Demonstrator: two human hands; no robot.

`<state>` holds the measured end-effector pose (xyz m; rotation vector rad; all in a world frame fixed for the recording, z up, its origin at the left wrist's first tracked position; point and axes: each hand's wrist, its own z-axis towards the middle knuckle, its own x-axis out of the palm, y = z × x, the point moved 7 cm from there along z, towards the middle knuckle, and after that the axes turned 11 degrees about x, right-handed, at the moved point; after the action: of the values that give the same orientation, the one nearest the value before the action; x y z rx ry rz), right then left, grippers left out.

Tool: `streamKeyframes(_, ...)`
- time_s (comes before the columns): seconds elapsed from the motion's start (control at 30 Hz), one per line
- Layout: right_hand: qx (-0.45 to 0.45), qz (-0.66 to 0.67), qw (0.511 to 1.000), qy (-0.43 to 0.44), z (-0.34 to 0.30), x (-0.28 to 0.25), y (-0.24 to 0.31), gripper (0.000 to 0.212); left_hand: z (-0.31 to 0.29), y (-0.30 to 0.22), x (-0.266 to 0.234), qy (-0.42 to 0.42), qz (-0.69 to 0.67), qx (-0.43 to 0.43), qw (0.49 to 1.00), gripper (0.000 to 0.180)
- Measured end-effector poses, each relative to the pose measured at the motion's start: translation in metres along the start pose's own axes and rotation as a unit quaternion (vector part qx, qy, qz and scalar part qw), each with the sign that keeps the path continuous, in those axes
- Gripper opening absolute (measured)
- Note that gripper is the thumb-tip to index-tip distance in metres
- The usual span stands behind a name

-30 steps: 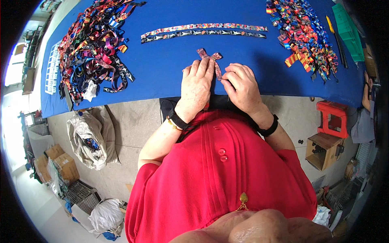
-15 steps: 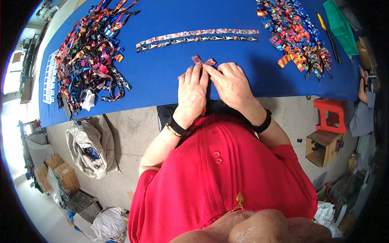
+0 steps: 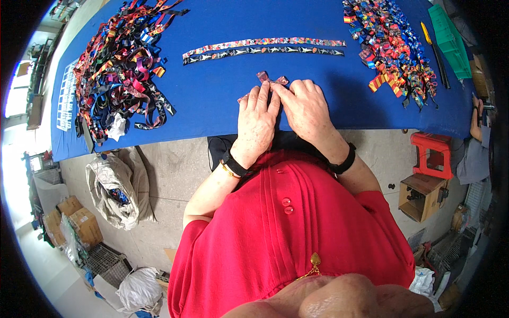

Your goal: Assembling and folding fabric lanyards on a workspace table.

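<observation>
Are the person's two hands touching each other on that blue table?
Touching. The head view shows the left hand and right hand side by side, fingers meeting over a small folded ribbon piece on the blue table.

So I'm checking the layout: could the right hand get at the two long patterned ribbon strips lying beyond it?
Probably yes: the right hand sits just short of the two long patterned ribbon strips, with only bare blue cloth between.
</observation>
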<state>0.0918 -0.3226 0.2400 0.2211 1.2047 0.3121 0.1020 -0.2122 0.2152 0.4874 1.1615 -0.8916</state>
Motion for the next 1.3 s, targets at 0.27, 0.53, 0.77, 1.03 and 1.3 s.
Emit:
streamKeyframes(0.27, 0.002, 0.042, 0.999, 0.012, -0.010, -0.007, 0.000, 0.039, -0.001, -0.003, 0.002, 0.011, 0.016, 0.013, 1.000, 0.056)
streamKeyframes(0.53, -0.029, 0.063, 0.996, 0.054, -0.030, -0.027, 0.003, 0.039, 0.002, -0.004, -0.001, 0.036, 0.024, 0.018, 0.999, 0.058)
streamKeyframes(0.77, -0.011, 0.054, 0.992, 0.114, -0.040, -0.025, -0.002, 0.038, 0.002, -0.005, 0.000, 0.034, 0.024, 0.020, 0.999, 0.057)
streamKeyframes(1.03, -0.005, 0.036, 0.992, 0.119, -0.042, -0.030, 0.000, 0.038, 0.002, -0.005, 0.001, 0.039, 0.031, 0.022, 0.999, 0.055)
streamKeyframes(1.3, 0.002, 0.039, 0.996, 0.085, -0.044, -0.029, -0.007, 0.035, 0.002, -0.005, -0.001, 0.048, 0.036, 0.025, 0.998, 0.054)
